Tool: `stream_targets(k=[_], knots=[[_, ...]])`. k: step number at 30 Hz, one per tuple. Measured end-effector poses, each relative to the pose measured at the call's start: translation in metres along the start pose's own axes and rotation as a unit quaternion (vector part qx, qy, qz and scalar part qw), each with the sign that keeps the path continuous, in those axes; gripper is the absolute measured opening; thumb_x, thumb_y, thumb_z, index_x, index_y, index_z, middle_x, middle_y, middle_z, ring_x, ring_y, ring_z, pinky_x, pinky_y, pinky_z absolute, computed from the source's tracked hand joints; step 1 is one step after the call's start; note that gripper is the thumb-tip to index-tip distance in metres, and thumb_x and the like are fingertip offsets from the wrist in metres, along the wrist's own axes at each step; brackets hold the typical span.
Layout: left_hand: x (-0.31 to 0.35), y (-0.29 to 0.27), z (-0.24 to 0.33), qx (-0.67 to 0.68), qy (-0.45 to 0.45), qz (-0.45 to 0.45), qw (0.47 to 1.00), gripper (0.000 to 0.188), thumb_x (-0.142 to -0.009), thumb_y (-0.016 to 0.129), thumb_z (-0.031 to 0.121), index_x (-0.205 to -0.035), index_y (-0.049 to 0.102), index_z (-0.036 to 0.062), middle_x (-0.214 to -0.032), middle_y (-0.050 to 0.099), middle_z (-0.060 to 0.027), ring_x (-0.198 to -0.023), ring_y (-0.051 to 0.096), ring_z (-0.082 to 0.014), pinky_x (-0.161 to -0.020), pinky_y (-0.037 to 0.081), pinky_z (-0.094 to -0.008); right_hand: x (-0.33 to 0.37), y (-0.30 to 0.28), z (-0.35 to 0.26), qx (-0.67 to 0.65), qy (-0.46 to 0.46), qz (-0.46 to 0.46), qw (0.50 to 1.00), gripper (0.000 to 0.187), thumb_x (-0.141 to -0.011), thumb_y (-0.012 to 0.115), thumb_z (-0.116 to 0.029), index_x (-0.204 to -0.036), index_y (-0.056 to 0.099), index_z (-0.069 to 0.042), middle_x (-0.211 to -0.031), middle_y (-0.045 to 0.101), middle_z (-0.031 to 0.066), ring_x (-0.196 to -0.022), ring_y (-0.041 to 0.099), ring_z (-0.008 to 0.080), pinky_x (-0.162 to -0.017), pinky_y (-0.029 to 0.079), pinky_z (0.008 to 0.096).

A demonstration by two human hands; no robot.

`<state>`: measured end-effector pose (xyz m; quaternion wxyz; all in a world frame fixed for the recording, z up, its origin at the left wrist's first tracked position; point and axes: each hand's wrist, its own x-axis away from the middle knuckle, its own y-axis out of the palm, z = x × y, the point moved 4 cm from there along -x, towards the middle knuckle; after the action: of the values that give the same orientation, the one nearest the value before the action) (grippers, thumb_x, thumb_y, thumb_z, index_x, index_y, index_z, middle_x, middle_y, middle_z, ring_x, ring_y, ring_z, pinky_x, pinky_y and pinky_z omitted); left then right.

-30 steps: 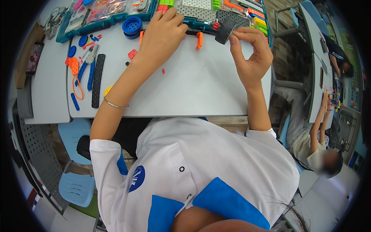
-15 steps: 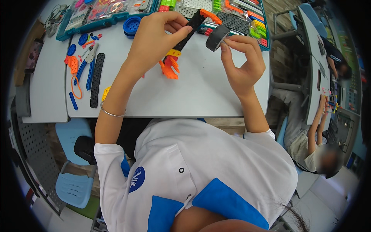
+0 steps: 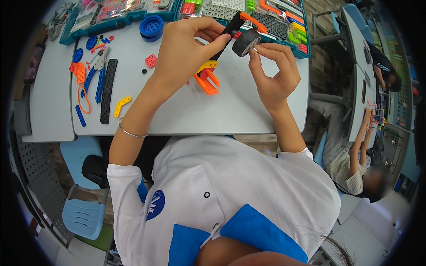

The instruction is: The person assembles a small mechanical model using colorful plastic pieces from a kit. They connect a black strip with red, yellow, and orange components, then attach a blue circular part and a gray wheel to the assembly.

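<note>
My left hand [image 3: 195,42] is closed on a black perforated beam [image 3: 232,25], which slants away from me above the table. Orange parts [image 3: 254,22] stick out at its far end, and a yellow piece with orange prongs [image 3: 207,84] hangs at its near end. A black-tyred wheel [image 3: 245,43] sits close beside the beam, with red bits showing between them. The fingertips of my right hand [image 3: 277,73] pinch a thin light pin [image 3: 254,48] at the wheel's hub. My left palm hides part of the beam.
Teal cases of building parts [image 3: 120,22] line the table's far side. To the left lie blue-handled pliers [image 3: 98,73], a long black beam [image 3: 108,91], a yellow angled piece [image 3: 122,106] and an orange part [image 3: 80,73]. A blue wheel [image 3: 151,28] stands near the case. Another person [image 3: 355,173] works at the right.
The wheel has come closer to the beam, with red bits now visible between them. Both hands have shifted slightly, uncovering the yellow angled piece and a red plate on the table.
</note>
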<state>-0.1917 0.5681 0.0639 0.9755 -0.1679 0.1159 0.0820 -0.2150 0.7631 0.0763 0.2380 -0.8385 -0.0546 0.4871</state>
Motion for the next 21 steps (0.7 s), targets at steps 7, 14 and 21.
stream_targets(k=[7,14,21], knots=[[0.003,0.002,0.000,-0.003,0.018,0.003,1.000,0.020,-0.088,0.076,0.008,-0.105,0.074,-0.0025,-0.092,0.075,-0.0102,-0.083,0.073,-0.0125,-0.069,0.061,-0.0238,0.002,0.003,0.004,-0.021,0.019,-0.012,1.000,0.019,-0.074,0.081,0.004,-0.089,0.071,0.000,-0.088,0.070,0.0107,-0.076,0.069,0.0213,-0.065,0.052,0.0279],[0.003,0.005,-0.010,0.020,0.009,-0.014,1.000,0.019,-0.089,0.076,0.011,-0.103,0.073,-0.0023,-0.089,0.073,-0.0063,-0.082,0.071,-0.0105,-0.067,0.059,-0.0222,0.006,0.006,0.011,-0.035,0.048,-0.016,0.998,0.016,-0.078,0.080,0.002,-0.092,0.071,0.001,-0.090,0.070,0.0104,-0.081,0.069,0.0196,-0.068,0.054,0.0268],[0.001,-0.002,-0.026,0.046,-0.124,-0.074,0.988,0.023,-0.091,0.075,0.025,-0.099,0.073,0.0030,-0.086,0.073,-0.0049,-0.080,0.071,-0.0098,-0.066,0.056,-0.0219,0.004,0.015,0.030,-0.209,0.188,-0.062,0.958,0.020,-0.084,0.077,0.001,-0.104,0.072,0.001,-0.107,0.066,0.0098,-0.093,0.068,0.0159,-0.081,0.059,0.0265]])
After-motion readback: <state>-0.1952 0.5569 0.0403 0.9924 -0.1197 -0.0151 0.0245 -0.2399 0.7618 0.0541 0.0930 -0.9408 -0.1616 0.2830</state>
